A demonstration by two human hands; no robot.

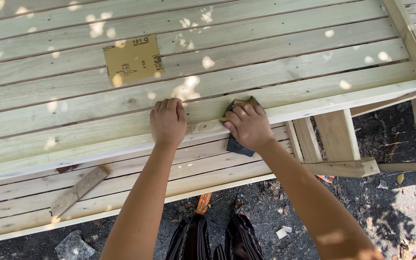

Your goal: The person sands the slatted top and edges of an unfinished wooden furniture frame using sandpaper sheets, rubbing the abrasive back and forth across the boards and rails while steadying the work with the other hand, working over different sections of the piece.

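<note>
Outdoors, the person leans over a slatted wooden bench (266,72) made of pale planks. The right hand (248,126) presses a folded sheet of sandpaper (238,144) on the front edge of the upper plank; its fingers are curled over the sheet and hold it, with one dark corner hanging below the edge. The left hand (168,120) rests just beside it on the same edge, fingers bent down and closed on nothing. Another yellow sandpaper sheet (133,59) lies flat on the slats further up. A short wood offcut (78,191) lies on the lower slats.
</note>
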